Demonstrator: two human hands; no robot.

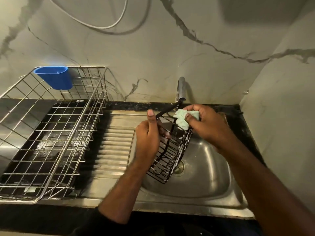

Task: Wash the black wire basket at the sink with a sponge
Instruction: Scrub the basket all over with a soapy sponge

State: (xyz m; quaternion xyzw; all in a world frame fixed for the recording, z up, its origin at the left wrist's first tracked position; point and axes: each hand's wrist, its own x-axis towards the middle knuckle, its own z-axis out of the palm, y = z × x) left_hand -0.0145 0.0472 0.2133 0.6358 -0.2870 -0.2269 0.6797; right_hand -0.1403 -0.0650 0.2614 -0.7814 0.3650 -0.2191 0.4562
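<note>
Black wire basket (170, 150) tilted over sink (204, 167); left hand (148, 138) clamped on rim, right hand (204, 123) squeezing sponge (181, 120) against top edge; light, stiff, soapy-slick: grip frame wires

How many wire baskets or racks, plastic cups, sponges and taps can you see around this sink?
Wire baskets or racks: 2, the black wire basket and the steel dish rack
Blue plastic cups: 1
Sponges: 1, pale green
Taps: 1
Total: 5
</note>
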